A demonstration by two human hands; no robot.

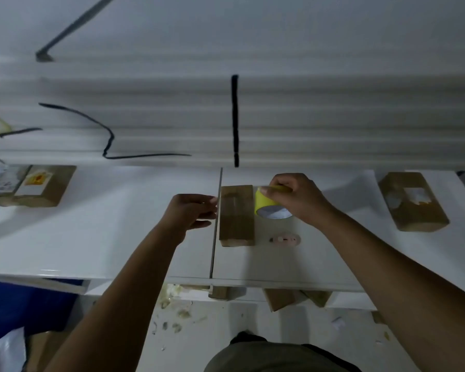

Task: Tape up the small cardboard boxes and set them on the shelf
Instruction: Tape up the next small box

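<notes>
Subject: small cardboard box [236, 214], flaps shut, at the centre of the white table [91, 237], its left side against the seam between the two tabletops.

The yellow tape roll [270, 208] sits at the box's 3 o'clock, touching or nearly so. The right hand [298, 201] is wrapped over it, thumb on the rim. The left hand [192, 213] is at 9 o'clock, fingers curled with their tips at the box's edge. I cannot tell whether they pinch a tape end or only steady the box.

A glossy band across the box top suggests tape going on. Judged step: taping this box, shelving not begun. The next move calls for pressing the strip flat, then severing it. The pinkish object [285, 239] at 4 o'clock may be a cutter, but it is too blurred to say.

Containers: left box [46, 189] at far 9 o'clock and right box [414, 202] at far 3 o'clock — both closed, contents unseen. The lower boxes [279, 299] at 6 o'clock, beneath the table edge, are partly hidden.
</notes>
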